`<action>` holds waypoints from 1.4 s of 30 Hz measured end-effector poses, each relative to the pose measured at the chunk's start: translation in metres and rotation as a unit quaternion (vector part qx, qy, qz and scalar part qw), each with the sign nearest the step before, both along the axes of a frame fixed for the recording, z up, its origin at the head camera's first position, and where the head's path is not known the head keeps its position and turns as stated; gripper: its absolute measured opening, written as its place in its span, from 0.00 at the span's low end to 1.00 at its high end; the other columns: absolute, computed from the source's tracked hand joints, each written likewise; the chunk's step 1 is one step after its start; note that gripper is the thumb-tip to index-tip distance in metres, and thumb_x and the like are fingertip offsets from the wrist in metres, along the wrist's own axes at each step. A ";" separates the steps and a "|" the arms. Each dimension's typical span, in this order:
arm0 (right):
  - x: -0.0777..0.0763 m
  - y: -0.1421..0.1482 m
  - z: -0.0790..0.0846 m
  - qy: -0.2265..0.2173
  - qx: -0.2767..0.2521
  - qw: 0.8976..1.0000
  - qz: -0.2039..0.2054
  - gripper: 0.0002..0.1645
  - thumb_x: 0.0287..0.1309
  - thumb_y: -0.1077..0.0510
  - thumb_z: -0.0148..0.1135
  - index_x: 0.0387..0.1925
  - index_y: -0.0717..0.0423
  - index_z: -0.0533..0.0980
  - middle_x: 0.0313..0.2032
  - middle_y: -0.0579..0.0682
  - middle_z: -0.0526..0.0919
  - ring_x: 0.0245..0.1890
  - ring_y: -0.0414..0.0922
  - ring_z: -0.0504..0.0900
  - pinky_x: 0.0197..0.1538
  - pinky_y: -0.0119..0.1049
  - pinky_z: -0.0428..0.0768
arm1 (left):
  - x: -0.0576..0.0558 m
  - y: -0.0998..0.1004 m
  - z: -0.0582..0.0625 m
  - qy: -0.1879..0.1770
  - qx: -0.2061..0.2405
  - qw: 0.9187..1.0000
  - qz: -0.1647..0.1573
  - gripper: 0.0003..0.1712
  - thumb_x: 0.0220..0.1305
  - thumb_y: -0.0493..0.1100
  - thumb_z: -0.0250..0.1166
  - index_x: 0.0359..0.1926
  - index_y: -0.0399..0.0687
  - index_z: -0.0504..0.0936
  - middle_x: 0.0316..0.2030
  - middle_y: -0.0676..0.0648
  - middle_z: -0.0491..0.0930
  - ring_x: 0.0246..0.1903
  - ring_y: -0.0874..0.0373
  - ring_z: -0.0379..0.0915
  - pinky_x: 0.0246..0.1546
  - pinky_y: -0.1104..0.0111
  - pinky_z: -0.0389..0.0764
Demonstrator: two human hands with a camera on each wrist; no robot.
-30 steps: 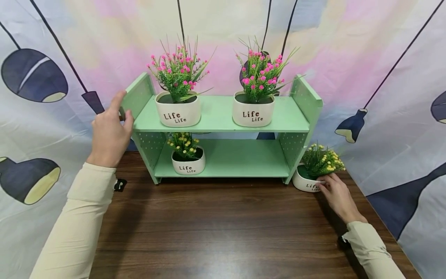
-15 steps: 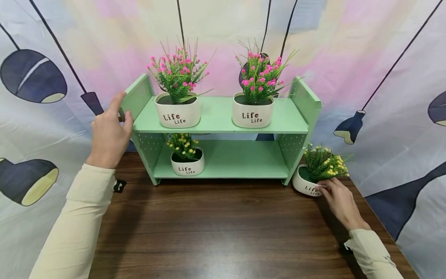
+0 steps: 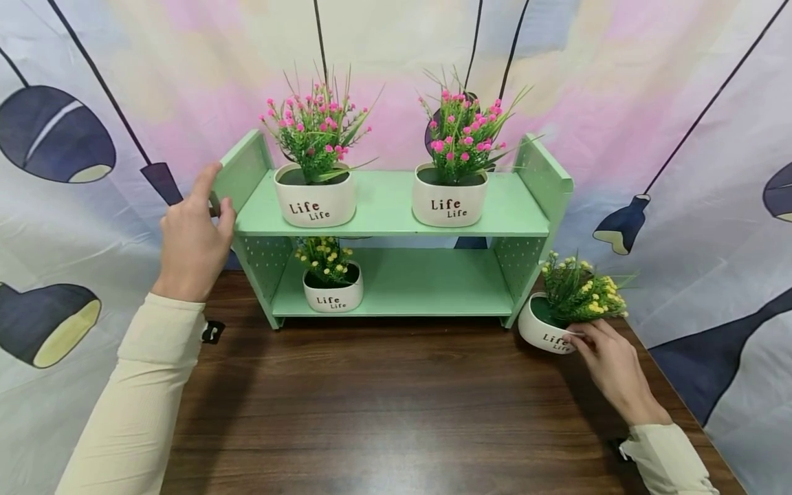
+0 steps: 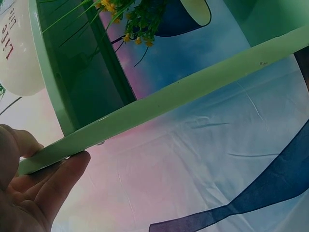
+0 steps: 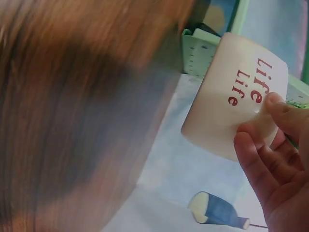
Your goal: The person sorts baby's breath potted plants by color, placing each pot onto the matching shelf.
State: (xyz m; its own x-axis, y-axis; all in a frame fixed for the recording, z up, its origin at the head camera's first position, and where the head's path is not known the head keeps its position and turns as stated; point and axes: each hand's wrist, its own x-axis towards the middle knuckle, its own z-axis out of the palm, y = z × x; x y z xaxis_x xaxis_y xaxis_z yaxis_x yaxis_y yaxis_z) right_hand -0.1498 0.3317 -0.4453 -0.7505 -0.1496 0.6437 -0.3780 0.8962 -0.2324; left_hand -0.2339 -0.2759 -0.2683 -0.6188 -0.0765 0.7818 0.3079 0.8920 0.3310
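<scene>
My left hand [image 3: 196,237] grips the upper left side panel of a green two-tier shelf [image 3: 383,232]; in the left wrist view the thumb and fingers lie on either side of that panel's edge [image 4: 159,108]. At the shelf's right, my right hand [image 3: 615,368] pinches the rim of a white flower pot [image 3: 544,333] lettered "Life Life", with yellow flowers [image 3: 588,292]. The right wrist view has this pot [image 5: 227,101] between thumb and fingers, the brown tabletop beside it. Whether its base touches the table is unclear.
Two white pots with pink flowers, a left one [image 3: 317,203] and a right one [image 3: 449,203], stand on the top tier. A smaller yellow-flowered pot [image 3: 334,295] sits at the lower tier's left. A lamp-patterned curtain [image 3: 680,89] hangs behind the wooden table [image 3: 371,399].
My right hand has shifted slightly right and toward me, and the pot it pinches has come a little nearer the table's front. The left hand keeps its hold on the shelf.
</scene>
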 end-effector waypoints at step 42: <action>0.027 -0.075 0.047 0.072 0.016 0.992 0.098 0.19 0.46 0.74 0.79 0.39 0.56 0.87 0.42 0.47 0.84 0.36 0.42 0.86 0.39 0.37 0.82 | 0.000 0.003 -0.002 0.005 0.001 1.000 0.009 0.28 0.77 0.37 0.58 0.75 0.50 0.71 0.15 0.39 0.68 0.15 0.41 0.60 0.22 0.43 0.66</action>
State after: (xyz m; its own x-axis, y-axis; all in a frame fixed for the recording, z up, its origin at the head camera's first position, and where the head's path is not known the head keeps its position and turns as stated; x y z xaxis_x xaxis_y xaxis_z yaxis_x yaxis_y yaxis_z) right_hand -0.1225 0.2572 -0.3986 -0.6051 -0.3063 0.7349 -0.5734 0.8081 -0.1353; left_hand -0.2340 -0.2732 -0.2699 -0.6103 -0.0891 0.7871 0.2956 0.8962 0.3307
